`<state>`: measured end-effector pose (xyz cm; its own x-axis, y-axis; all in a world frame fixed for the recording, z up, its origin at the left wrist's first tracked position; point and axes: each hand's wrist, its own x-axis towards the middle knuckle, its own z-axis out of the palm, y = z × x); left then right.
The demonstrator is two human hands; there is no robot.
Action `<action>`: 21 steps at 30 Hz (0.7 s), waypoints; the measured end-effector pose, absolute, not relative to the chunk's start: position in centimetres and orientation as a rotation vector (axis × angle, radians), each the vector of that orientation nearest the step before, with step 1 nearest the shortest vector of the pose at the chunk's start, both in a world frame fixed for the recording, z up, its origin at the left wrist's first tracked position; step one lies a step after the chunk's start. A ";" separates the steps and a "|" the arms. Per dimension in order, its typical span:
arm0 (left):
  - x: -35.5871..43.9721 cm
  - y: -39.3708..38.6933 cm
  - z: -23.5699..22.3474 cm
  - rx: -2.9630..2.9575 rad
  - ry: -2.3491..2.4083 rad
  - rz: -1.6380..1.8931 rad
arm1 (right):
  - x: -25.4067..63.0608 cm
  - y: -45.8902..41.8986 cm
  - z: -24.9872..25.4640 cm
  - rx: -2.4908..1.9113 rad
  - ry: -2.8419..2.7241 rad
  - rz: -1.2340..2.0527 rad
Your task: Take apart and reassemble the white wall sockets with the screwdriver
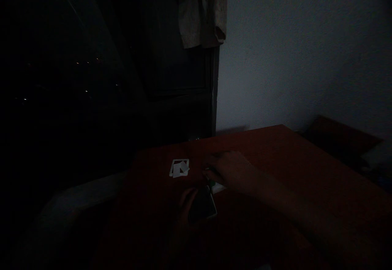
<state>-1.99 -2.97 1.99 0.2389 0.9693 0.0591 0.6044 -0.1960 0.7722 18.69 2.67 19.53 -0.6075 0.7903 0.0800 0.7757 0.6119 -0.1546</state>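
Steady the dark panel, left hand clamped at its 9 o'clock; whether the right hand, 1 o'clock, grips, I cannot tell.

Left hand: palm and wrist lost in darkness; its hold on the dark panel is unreadable.
Dark panel: left edge hidden by fingers, surface too dim to make out.
Right hand: fingertips too dark to show any pinch.
Green piece: partly covered, too small to identify.
Hanging cloth: cut off by the top edge.
Light specks: source too small to tell.
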 end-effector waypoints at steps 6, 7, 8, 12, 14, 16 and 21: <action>-2.0 -3.0 2.0 1.899 1.428 0.768 | 19.4 2.2 20.1 -1.014 -2.687 0.504; -2.0 -3.0 2.1 1.898 1.413 0.772 | 19.2 2.2 20.1 -1.110 -2.683 0.421; -2.0 -3.0 2.1 1.893 1.406 0.774 | 18.9 2.1 20.0 -1.240 -2.673 0.304; -1.9 -2.9 2.2 1.865 1.428 0.765 | 18.4 2.1 19.9 -1.449 -2.671 0.063; -1.9 -3.0 2.1 1.871 1.422 0.772 | 18.8 2.2 19.9 -1.293 -2.692 0.159; -2.0 -3.0 1.9 1.883 1.403 0.791 | 19.4 2.2 19.9 -1.113 -2.702 0.336; -2.0 -3.0 1.8 1.886 1.438 0.805 | 19.4 2.1 19.7 -1.225 -2.670 0.288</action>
<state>-2.02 -3.04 1.82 0.2190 0.9711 0.0951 0.5892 -0.2093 0.7804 19.38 2.11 19.68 -0.6405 0.7626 0.0904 0.7258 0.6396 -0.2532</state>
